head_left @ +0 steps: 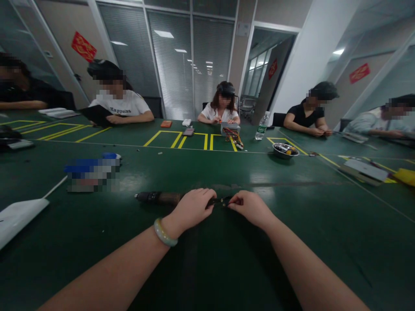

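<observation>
A long, dark cylindrical tool [158, 198] lies across the green table in front of me, with a brown middle and a narrow metal tip at its left end. My left hand [192, 209], with a pale bangle [164, 233] at the wrist, is closed round its right end. My right hand [253, 209] pinches a small dark piece [228, 200] just right of that end. Tiny light-coloured parts [223, 202] show in the gap between my hands; their kind is too small to make out. My fingers hide part of the tool.
A metal bowl [285, 151] of small parts and a water bottle [262, 126] stand beyond my right hand. Left are a blue-and-white pack [92, 170] and a white object with a cord [22, 220]. Several people sit opposite; a grey box with wires [230, 128] is before one person.
</observation>
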A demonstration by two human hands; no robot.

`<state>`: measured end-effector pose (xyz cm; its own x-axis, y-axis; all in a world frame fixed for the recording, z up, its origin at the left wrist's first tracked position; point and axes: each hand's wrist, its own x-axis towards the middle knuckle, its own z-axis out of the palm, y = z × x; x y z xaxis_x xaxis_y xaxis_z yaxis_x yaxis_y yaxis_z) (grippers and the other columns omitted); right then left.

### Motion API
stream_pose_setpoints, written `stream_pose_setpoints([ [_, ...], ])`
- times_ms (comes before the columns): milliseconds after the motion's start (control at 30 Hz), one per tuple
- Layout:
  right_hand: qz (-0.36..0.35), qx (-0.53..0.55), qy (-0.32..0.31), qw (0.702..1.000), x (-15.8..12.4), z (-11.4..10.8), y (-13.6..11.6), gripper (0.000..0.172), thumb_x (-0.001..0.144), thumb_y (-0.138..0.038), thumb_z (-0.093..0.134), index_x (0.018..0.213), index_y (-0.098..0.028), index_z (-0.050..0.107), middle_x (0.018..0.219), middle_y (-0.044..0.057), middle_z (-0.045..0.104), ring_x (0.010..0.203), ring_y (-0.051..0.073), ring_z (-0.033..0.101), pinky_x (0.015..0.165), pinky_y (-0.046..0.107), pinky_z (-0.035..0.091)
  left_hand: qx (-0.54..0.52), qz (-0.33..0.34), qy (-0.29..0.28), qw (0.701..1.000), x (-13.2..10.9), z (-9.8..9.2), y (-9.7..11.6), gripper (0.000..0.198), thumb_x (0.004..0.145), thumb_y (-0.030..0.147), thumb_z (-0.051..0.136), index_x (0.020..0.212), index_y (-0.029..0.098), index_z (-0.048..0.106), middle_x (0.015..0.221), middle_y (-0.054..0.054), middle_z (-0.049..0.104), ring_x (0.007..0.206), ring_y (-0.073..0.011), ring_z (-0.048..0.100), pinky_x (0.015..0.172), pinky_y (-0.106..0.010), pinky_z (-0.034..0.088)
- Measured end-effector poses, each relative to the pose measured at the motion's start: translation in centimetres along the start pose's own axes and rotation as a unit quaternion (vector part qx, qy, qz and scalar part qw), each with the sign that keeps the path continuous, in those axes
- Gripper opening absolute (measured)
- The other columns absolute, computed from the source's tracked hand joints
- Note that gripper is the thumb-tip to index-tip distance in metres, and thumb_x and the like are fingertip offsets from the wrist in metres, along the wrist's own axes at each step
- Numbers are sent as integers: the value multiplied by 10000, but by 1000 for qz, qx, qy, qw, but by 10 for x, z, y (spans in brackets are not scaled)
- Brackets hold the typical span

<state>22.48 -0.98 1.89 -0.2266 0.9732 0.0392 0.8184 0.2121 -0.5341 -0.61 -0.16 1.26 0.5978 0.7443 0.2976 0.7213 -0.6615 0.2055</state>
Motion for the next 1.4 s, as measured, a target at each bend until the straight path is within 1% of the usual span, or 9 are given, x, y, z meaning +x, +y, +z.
stream_pose_setpoints([
  [133,-30,-5,26,999,-1,0,-3,96,800,-315,699,856,-245,735,830,-2,647,733,143,568,620,250,382,9,-3,-6,1000,-1,0,-1,115,865,241,587,973,210,567,936,-15,612,873,-179,581,793,-331,444],
  [300,-63,-8,39,997,-2,1,-9,45,796,-281,725,823,-245,720,825,-19,639,745,135,561,664,255,387,16,-5,-6,1000,1,0,0,95,867,266,595,936,206,568,909,-15,612,858,-183,579,768,-328,438],
  [500,-84,-47,82,992,2,13,-13,64,791,-240,742,774,-222,683,782,-26,624,754,141,558,695,274,378,-4,-2,8,1000,0,-3,1,94,850,243,593,940,219,581,931,-4,626,883,-180,586,795,-327,440],
  [700,-108,-31,83,990,3,22,-18,73,800,-195,722,772,-212,657,814,-21,636,804,151,575,749,277,395,-20,-13,13,1000,-1,-1,0,100,841,257,591,928,207,589,922,-17,633,889,-183,597,824,-325,446],
  [967,-118,-2,88,989,2,27,-20,75,817,-202,697,764,-213,646,807,-17,634,808,160,576,778,283,397,-36,-16,17,999,-2,-1,-1,80,828,243,604,899,212,583,894,-7,624,863,-178,590,791,-307,436],
  [1100,-103,6,94,990,3,29,-21,58,831,-222,677,782,-212,649,808,-9,635,802,165,578,765,287,397,-34,-17,18,999,-2,-2,0,75,823,242,612,881,212,575,874,0,615,842,-174,582,774,-306,432],
  [1267,-91,4,102,991,4,31,-22,57,816,-223,697,779,-208,657,790,-10,631,779,165,576,745,285,392,-25,-16,17,999,-1,-2,1,62,831,241,600,875,214,566,854,7,605,814,-169,570,742,-305,421],
  [1400,-80,12,96,992,4,32,-22,53,813,-234,707,785,-216,665,781,-23,628,761,154,572,726,275,387,-22,-19,18,999,0,-2,1,67,832,236,589,893,220,567,871,5,611,826,-172,571,745,-310,412],
])
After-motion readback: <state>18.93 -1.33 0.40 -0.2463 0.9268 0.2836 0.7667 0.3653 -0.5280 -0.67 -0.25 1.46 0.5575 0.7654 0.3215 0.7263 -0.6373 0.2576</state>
